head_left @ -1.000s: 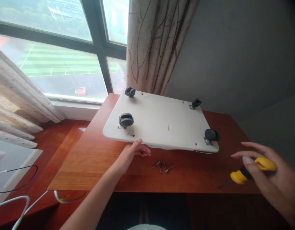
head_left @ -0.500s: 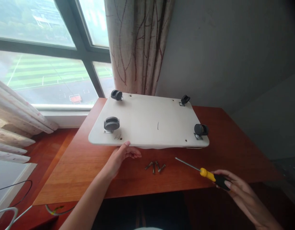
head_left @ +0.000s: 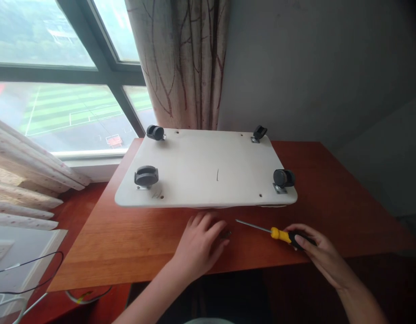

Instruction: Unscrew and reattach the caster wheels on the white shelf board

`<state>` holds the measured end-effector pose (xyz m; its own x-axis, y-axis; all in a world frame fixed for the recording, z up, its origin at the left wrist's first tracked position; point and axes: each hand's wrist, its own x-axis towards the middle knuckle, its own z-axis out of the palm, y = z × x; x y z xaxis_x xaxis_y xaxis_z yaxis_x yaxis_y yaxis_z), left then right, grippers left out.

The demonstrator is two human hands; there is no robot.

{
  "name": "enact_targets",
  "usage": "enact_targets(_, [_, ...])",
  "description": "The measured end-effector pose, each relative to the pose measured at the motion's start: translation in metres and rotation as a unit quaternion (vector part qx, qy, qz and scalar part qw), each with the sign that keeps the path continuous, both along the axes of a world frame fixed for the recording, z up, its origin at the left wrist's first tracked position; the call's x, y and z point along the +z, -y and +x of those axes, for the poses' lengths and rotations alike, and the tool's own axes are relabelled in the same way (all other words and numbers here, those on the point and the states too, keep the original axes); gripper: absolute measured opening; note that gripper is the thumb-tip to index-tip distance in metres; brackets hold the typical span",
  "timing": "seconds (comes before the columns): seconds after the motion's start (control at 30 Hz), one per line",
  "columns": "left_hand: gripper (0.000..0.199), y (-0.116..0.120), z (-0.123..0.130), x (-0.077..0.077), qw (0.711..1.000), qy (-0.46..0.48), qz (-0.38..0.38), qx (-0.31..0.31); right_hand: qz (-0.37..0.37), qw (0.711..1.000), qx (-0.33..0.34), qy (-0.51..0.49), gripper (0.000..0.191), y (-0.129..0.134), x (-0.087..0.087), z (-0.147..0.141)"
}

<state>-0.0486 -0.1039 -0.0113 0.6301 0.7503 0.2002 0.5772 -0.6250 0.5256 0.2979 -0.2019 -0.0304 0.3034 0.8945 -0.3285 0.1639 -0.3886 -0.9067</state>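
My right hand (head_left: pixel 312 245) is wrapped around the black and yellow handle of a screwdriver (head_left: pixel 280 234), its metal shaft pointing left over the table. Low over the tabletop, my left hand (head_left: pixel 203 240) curves its fingers above the small metal bolts (head_left: pixel 228 233). Thumb and index finger are apart; most of the bolts are hidden beneath the hand. Just beyond it lies a white board (head_left: pixel 201 168) with a black swivel caster (head_left: pixel 146 176) near each corner. Small holes and pencil marks show on the board's face.
The reddish-brown wooden table (head_left: pixel 103 252) carries everything, and its front edge is close to me. A window (head_left: pixel 83 103) and curtains (head_left: pixel 184 63) stand behind and left. Cables (head_left: pixel 42 261) hang at the lower left, and a grey wall (head_left: pixel 296 67) rises behind.
My left hand has left the board's front edge and moved right and down over the bolts. My right hand, with the screwdriver, has shifted slightly left. The view has turned a little.
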Motion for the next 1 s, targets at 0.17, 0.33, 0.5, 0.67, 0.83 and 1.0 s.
enact_targets(0.17, [0.012,-0.001,0.021,-0.009,0.992,-0.075,0.051,-0.087,-0.003,1.0,-0.004,-0.014,0.048,-0.002,-0.002,-0.001])
enact_targets(0.33, [0.015,-0.005,0.007,-0.019,0.99,-0.094,0.067,-0.076,0.006,1.0,0.005,0.015,0.046,-0.002,-0.005,-0.001])
enact_targets(0.5, [0.017,-0.008,-0.03,-0.022,0.993,-0.08,0.084,-0.025,0.019,0.994,0.066,0.082,0.041,-0.016,-0.001,-0.02])
enact_targets(0.67, [0.02,-0.011,-0.059,-0.02,0.989,-0.083,0.12,0.015,0.117,0.973,0.162,0.116,0.026,-0.033,0.001,-0.055])
enact_targets(0.83, [0.021,-0.011,-0.07,-0.02,0.987,-0.076,0.139,0.03,0.205,0.92,0.262,0.207,0.018,-0.042,0.0,-0.074])
enact_targets(1.0, [0.015,-0.011,-0.072,-0.023,0.99,-0.063,0.124,0.034,0.226,0.885,0.307,0.269,0.023,-0.045,0.004,-0.078])
